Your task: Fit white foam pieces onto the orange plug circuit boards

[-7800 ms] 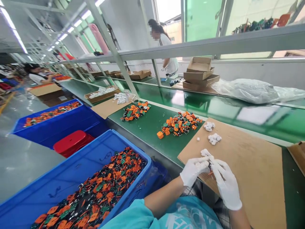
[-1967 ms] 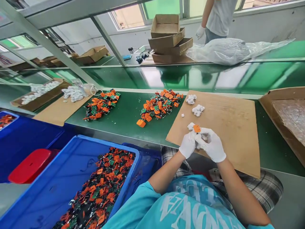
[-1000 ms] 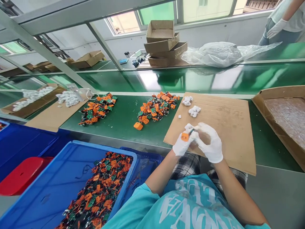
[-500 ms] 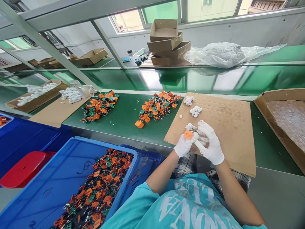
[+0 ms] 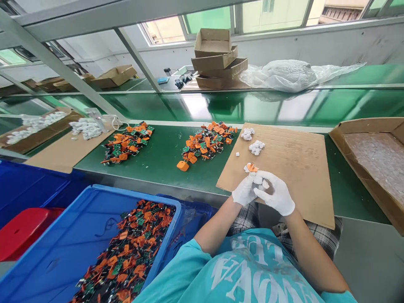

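Both my hands wear white gloves and meet over the near left corner of a brown cardboard sheet (image 5: 293,164). My left hand (image 5: 244,191) pinches a small orange part (image 5: 251,167) that sticks up at its fingertips. My right hand (image 5: 277,195) is curled against it and cups small white pieces (image 5: 261,182). Two little heaps of white pieces (image 5: 256,147) lie on the cardboard farther away. A pile of orange and green parts (image 5: 206,143) lies on the green belt just left of the sheet.
A blue bin (image 5: 63,261) half full of orange and green parts stands at my left, with a red lid (image 5: 22,229) beside it. A second parts pile (image 5: 126,141) lies farther left. An open carton (image 5: 372,155) sits right. Stacked cartons (image 5: 217,57) and a plastic bag (image 5: 290,75) lie beyond.
The orange part has gone from beside my left fingers to above them, and my hands have drawn closer together. The person at the far side has left the view.
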Motion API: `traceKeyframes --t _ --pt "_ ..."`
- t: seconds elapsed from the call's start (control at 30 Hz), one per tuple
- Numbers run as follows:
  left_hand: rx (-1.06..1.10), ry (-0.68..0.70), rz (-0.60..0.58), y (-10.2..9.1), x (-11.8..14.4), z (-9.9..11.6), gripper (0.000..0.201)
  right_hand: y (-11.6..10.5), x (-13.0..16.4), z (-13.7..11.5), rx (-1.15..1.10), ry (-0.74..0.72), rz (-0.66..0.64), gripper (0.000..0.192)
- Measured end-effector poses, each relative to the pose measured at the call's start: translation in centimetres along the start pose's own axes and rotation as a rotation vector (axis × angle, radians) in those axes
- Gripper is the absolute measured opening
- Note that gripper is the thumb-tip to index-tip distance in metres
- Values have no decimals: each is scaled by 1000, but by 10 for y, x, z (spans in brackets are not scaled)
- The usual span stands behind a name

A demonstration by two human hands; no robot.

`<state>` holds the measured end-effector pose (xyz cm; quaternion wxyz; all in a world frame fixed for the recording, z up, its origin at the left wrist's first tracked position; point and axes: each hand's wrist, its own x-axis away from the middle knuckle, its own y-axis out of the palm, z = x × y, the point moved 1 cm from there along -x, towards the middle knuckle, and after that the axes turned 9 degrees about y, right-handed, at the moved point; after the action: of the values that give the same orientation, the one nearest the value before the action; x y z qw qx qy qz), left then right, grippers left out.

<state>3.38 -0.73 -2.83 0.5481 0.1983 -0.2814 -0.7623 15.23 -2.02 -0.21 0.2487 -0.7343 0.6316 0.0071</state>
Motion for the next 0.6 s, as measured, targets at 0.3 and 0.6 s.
traceKeyframes --t 0.3,0.6 --pt "-4 45 -87 9 3 -7 68 5 5 -11 -263 208 72 29" --pt "62 90 -150 11 9 0 59 -12 12 -17 243 -65 148 28"
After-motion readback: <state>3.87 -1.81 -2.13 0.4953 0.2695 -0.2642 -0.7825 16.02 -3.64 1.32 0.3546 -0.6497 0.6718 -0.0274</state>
